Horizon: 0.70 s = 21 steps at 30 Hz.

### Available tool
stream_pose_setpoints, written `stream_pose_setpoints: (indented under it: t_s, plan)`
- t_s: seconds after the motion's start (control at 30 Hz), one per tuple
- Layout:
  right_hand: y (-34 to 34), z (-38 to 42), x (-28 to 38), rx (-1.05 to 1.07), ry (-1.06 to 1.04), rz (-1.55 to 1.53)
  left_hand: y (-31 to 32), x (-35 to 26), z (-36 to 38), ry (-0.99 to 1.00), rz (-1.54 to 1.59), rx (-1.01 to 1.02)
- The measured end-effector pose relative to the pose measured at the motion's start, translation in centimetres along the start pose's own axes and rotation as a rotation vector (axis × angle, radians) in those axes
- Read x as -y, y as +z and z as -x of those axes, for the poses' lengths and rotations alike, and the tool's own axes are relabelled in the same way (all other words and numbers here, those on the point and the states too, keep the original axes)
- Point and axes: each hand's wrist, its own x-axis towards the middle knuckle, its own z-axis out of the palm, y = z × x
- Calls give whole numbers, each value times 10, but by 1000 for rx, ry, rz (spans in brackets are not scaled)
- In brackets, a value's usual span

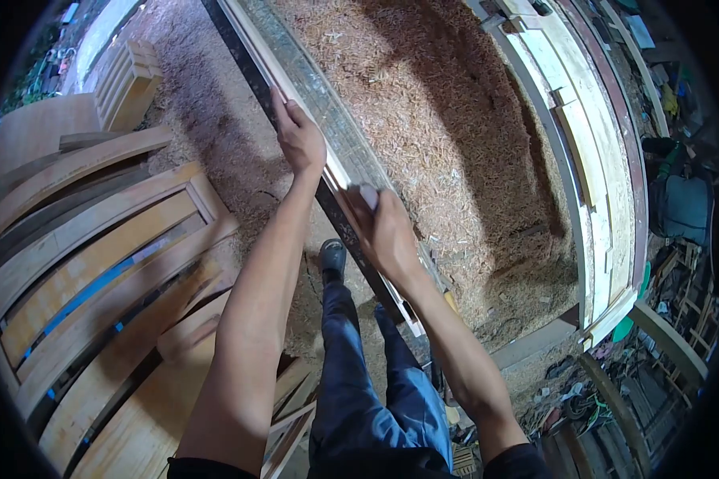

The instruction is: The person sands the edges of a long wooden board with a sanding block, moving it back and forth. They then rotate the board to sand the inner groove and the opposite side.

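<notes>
A long, narrow wooden strip (pixel 257 49) runs lengthwise along a weathered, paint-spotted bench beam (pixel 315 84). My left hand (pixel 302 145) is closed around the strip's near edge, with the thumb on one side and the fingers on the other. Lower along the same strip, my right hand (pixel 393 235) is curled over a small grey-white pad (pixel 368 195) and presses it to the wood. Its fingers partly cover the pad, so I cannot tell exactly what kind it is.
Wooden frames and panels (pixel 104 239) are stacked on the left, with slatted pieces (pixel 129 84) behind them. Wood shavings (pixel 455 120) cover the floor. On the right stands another bench (pixel 615 160) bearing several boards. My shoe (pixel 332 257) is just left of the beam.
</notes>
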Motion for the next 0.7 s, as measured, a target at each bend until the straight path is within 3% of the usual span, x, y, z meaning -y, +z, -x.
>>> stream_pose_setpoints:
  t_s: [0.07, 0.27, 0.4, 0.53, 0.57, 0.6, 0.7]
  plan:
    - [-6, 4, 1, 11, -6, 20, 0, -2, 1, -9, -5, 11]
    - [-63, 149, -38, 176, 194, 1, 0, 0, 0, 3, -15, -10]
    - [-52, 136, -34, 117, 198, -59, 2, 1, 2, -5, -24, -21]
    - [-20, 37, -13, 99, 12, 31, -1, -8, 5, -118, -25, 11]
    - [-10, 20, -15, 56, -60, 10, 2, -1, 2, -47, -49, -19]
    - [-13, 8, -7, 121, 42, -130, 2, -2, 2, 22, -77, -50]
    - [-20, 41, -15, 52, -37, -53, 2, -2, 3, -17, -64, -11]
